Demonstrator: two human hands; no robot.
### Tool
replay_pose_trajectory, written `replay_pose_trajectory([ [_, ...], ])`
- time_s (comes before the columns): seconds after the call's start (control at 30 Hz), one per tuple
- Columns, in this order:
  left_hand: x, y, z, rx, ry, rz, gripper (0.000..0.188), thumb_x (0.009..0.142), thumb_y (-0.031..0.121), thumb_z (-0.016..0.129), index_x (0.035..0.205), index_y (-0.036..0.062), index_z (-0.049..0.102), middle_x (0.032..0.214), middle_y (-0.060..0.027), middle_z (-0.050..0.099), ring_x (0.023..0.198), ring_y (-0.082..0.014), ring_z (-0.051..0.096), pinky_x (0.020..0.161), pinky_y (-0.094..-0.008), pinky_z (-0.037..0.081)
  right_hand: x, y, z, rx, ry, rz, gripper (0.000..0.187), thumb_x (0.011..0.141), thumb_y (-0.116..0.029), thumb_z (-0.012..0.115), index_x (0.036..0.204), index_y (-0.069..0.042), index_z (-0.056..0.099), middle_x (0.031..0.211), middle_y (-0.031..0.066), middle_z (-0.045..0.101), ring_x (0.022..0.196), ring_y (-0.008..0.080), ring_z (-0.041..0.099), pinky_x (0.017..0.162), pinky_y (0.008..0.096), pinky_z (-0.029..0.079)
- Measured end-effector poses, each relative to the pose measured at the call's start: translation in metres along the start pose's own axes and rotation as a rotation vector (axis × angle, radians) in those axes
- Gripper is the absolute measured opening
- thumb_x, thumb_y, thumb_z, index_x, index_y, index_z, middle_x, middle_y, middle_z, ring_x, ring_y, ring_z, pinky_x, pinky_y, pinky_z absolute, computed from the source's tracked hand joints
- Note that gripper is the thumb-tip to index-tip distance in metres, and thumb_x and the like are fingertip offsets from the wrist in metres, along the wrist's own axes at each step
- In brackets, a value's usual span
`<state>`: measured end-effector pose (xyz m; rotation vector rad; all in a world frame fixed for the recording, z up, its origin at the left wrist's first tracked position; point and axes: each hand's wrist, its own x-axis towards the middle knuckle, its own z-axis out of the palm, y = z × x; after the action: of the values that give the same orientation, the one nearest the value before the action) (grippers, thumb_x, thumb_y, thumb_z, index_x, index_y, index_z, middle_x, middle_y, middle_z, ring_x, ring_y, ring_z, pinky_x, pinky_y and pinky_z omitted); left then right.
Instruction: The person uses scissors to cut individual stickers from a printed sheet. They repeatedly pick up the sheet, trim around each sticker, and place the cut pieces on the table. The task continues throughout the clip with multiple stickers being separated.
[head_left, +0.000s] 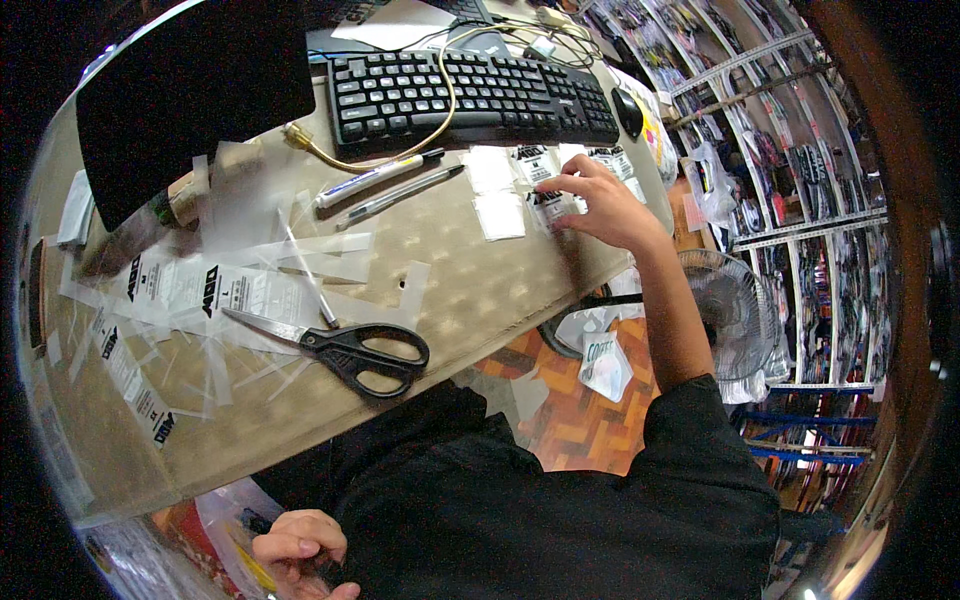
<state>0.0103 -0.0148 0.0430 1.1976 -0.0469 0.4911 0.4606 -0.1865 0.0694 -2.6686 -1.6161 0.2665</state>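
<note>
My right hand [607, 207] reaches over small white printed labels at the right end of the table, below the keyboard. Its fingers are apart, and the fingertips touch or hover just over a label with black print [546, 204]. Beside it lie blank white label squares [498, 217] and more printed labels. Low in the view, my left hand [300, 548] is near my body, away from the table top, its fingers curled. A dark patch shows between its fingers; whether it is an object or my black shirt cannot be made out.
Black-handled scissors [365, 350] lie near the table's front edge, by clear strips and printed label sheets [250, 292]. A marker [380, 178] and a pen [405, 195] rest below the black keyboard [470, 100]. A mouse [627, 112] sits right; a fan [725, 315] stands beyond the edge.
</note>
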Motion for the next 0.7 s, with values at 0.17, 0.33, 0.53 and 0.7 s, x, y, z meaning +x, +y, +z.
replay_pose_trajectory([
  [0.17,0.001,-0.001,0.000,0.002,0.000,-0.001,0.065,0.067,0.000,0.066,0.126,0.0065,0.038,0.093,-0.0186,0.052,0.063,-0.0161,0.042,0.054,-0.0270,0.033,0.018,-0.006,-0.007,0.063,-0.129,-0.025,0.041,0.062,-0.009,0.076,0.100,-0.009,0.061,0.103,0.0095,0.051,0.102,0.0271,0.050,0.090,0.0343,0.041],
  [0.33,0.001,-0.007,0.004,0.016,0.044,-0.007,0.053,0.070,0.006,0.066,0.117,0.0070,0.043,0.085,-0.0139,0.055,0.061,-0.0172,0.048,0.051,-0.0267,0.038,0.018,-0.004,-0.010,0.026,-0.193,-0.013,0.030,0.063,-0.007,0.073,0.091,-0.006,0.061,0.101,0.0089,0.052,0.101,0.0268,0.051,0.088,0.0340,0.041],
  [0.53,-0.011,-0.006,-0.007,0.104,-0.020,-0.091,0.068,0.061,0.007,0.075,0.115,0.0110,0.034,0.076,-0.0129,0.051,0.063,-0.0193,0.047,0.052,-0.0274,0.035,-0.003,0.004,0.001,0.017,-0.057,-0.107,0.019,0.068,-0.010,0.068,0.085,-0.007,0.061,0.099,0.0112,0.054,0.095,0.0302,0.051,0.088,0.0371,0.040],
  [0.7,-0.026,-0.011,-0.011,-0.007,0.197,-0.135,0.066,0.061,0.010,0.074,0.113,0.0114,0.034,0.077,-0.0130,0.049,0.066,-0.0208,0.047,0.056,-0.0299,0.037,-0.056,0.003,-0.036,0.696,0.197,0.145,0.020,0.073,-0.010,0.068,0.090,-0.002,0.060,0.091,0.0063,0.059,0.088,0.0197,0.056,0.083,0.0305,0.043],
])
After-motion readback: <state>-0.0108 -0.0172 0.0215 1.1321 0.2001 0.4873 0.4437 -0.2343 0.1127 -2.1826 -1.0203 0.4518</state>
